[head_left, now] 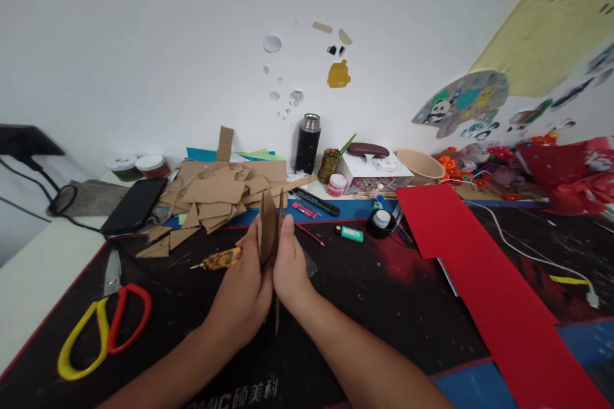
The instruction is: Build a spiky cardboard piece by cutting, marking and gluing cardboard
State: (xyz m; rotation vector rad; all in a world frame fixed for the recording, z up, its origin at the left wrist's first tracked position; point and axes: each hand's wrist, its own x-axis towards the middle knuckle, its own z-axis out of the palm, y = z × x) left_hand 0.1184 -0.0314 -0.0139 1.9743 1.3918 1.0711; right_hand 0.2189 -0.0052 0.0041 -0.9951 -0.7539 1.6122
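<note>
My left hand (242, 291) and my right hand (290, 265) press together from both sides on upright brown cardboard pieces (268, 230), held edge-on above the dark desk mat (374, 294). The fingers of both hands lie flat against the cardboard faces. A thin cardboard strip hangs down between my wrists. A small yellow patterned craft knife (217, 260) lies on the mat just left of my left hand.
A heap of cardboard scraps (211, 201) lies behind the hands. Scissors (106, 326) with yellow and red handles sit front left, a black phone (134, 204) beyond them. A long red paper sheet (484, 281) covers the right. A black flask (307, 144), glue, a lighter and clutter line the wall.
</note>
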